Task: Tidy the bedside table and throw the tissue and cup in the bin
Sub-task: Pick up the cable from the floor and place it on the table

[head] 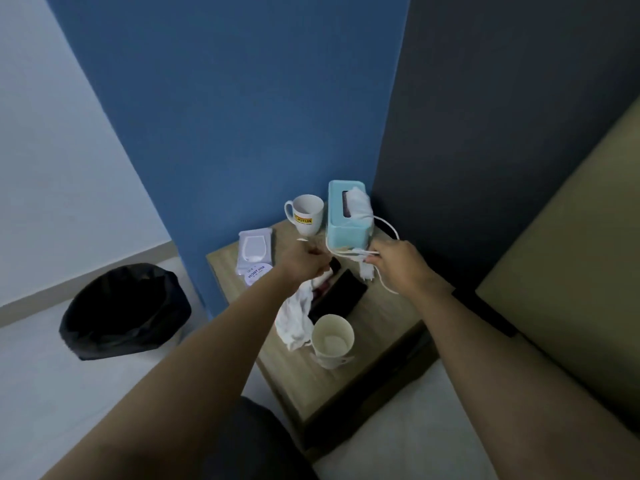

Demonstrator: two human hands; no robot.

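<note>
Both arms reach over the pale wooden bedside counter, which stands in the corner against a blue wall.

Left hand: fingers curled, back of hand towards me. It appears to grip one end of a white charging cable, and a small white tip pokes out past the knuckles.
Right hand: fingertips pinch the same cable just in front of the tissue box. One loop of it arcs up over the hand. A white plug block sits just below the fingertips.

Task items, neither one held:
- Crumpled white tissue lies on the counter below the left wrist, touching the cup's left side.
- Cream paper cup stands upright near the counter's front edge. I cannot tell whether anything is inside.
- Round bin with a black liner is on the floor to the left of the counter, well apart from it.

Others on the counter:
- A white mug with a yellow label is at the back.
- A light blue tissue box is just beside the mug on its right, with a tissue sticking out of the top.
- A flat pack of wet wipes is at the back left.
- A dark flat object lies between the hands and the cup. I cannot identify it.

A white mattress and a beige headboard are on the right.
</note>
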